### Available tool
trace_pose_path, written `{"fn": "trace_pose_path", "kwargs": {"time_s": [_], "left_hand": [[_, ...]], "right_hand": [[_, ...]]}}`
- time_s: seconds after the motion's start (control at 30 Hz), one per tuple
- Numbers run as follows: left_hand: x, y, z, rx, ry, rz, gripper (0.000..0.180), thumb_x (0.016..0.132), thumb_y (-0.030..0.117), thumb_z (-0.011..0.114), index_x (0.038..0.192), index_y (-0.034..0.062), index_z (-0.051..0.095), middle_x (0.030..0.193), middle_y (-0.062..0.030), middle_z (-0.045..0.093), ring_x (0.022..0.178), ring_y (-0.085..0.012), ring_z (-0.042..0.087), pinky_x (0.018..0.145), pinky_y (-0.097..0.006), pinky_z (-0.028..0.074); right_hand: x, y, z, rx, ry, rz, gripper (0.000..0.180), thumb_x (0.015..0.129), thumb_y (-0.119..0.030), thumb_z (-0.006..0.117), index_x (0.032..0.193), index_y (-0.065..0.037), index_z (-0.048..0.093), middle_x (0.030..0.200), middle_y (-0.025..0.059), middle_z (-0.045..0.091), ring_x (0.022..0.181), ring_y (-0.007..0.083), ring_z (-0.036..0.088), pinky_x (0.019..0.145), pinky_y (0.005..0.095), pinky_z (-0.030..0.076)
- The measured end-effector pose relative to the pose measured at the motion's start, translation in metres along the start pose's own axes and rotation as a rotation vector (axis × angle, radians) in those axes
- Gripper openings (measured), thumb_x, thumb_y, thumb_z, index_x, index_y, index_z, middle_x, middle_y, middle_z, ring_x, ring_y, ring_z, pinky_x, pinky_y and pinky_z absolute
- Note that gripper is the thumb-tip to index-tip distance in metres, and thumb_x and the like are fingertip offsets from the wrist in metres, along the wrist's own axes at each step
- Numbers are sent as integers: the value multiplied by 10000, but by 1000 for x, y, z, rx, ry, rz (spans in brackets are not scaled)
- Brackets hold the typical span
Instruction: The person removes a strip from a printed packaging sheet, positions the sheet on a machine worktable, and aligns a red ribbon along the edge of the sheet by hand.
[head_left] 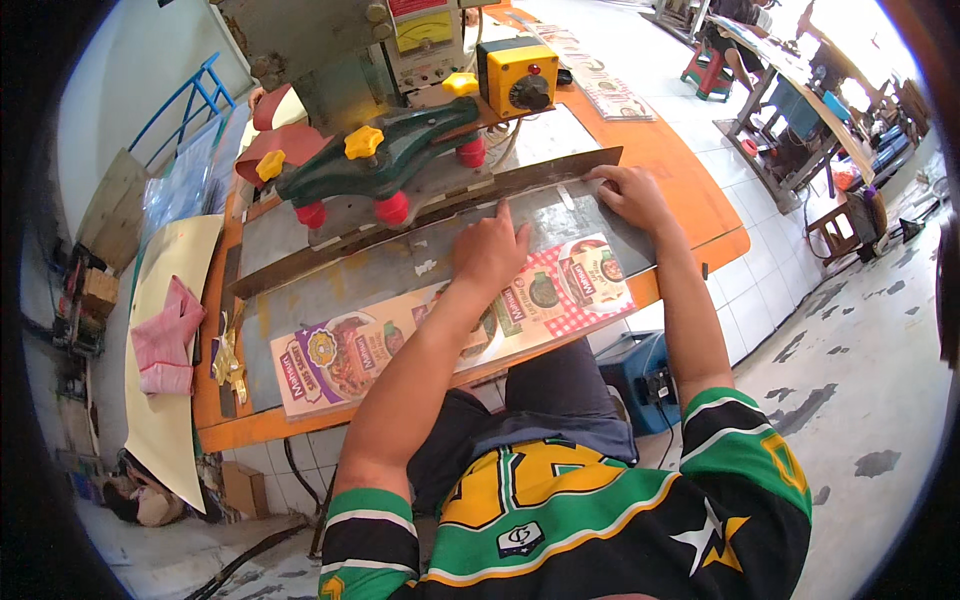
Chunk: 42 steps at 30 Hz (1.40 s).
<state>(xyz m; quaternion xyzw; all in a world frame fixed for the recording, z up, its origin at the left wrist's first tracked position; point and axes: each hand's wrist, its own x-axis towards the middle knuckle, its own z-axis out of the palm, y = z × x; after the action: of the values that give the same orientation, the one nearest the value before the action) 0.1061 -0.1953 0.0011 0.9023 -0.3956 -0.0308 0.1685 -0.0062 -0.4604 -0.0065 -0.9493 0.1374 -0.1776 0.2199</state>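
- Orange tabletop (695, 215) in the head view carries a dark grey metal plate (385, 277), on which a long strip of food-printed card or film (515, 308) lies flat along the lower side, from lower left of centre to right of centre.
- As far as shows, the strip is laid out and fairly straight; whether it has been worked on cannot be told. By my judgement placing is well along, with lining-up perhaps left.
- The left hand (487, 248), at the middle of the frame, has its forefinger stretched toward the long upright brown metal bar (430, 215); its grip looks loose, with nothing held in it.
- The right hand (635, 197), right of centre, bends its fingers at the bar's right end; I cannot tell whether its grip pinches anything.
- Edges: the bar bounds the plate above, and the strip reaches about to the tabletop's lower edge.
- Room: a band of plate separates bar and strip; the dark green cast-metal press arm (400, 160) with red feet (392, 207) crowds the upper side. More room seems to lie rightward, toward the tabletop's rounded corner.
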Motion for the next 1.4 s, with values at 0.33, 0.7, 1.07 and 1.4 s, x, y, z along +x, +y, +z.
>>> {"fn": "trace_pose_path", "kwargs": {"time_s": [0.33,0.7,1.07,1.4], "left_hand": [[3,-2,-3,24,-4,2,579,997,458,612,1396,39,591,980,-266,764,941,-451,748,849,-565,590],[-4,0,2,28,48,-7,591,1015,456,587,1419,24,591,943,-271,762,904,-445,755,827,-551,600],[-5,7,-6,93,46,-40,517,1015,420,606,1294,-14,643,910,-225,780,901,-409,772,799,-526,612],[-4,4,-6,96,25,-37,460,1042,435,558,1144,6,686,916,-257,765,899,-435,762,804,-552,603]], "right_hand": [[2,5,2,-10,28,-109,278,882,-151,652,1138,-167,761,765,127,695,749,318,683,728,448,528],[-1,-1,-2,-14,-41,-59,306,877,-158,661,1163,-193,761,828,104,742,829,323,716,767,460,542],[-1,3,3,13,54,-151,302,864,-104,644,1122,-164,790,681,143,657,645,295,647,685,438,504],[3,7,1,-18,72,-42,223,895,-186,634,1042,-146,797,866,151,758,835,340,725,797,480,549]]}}
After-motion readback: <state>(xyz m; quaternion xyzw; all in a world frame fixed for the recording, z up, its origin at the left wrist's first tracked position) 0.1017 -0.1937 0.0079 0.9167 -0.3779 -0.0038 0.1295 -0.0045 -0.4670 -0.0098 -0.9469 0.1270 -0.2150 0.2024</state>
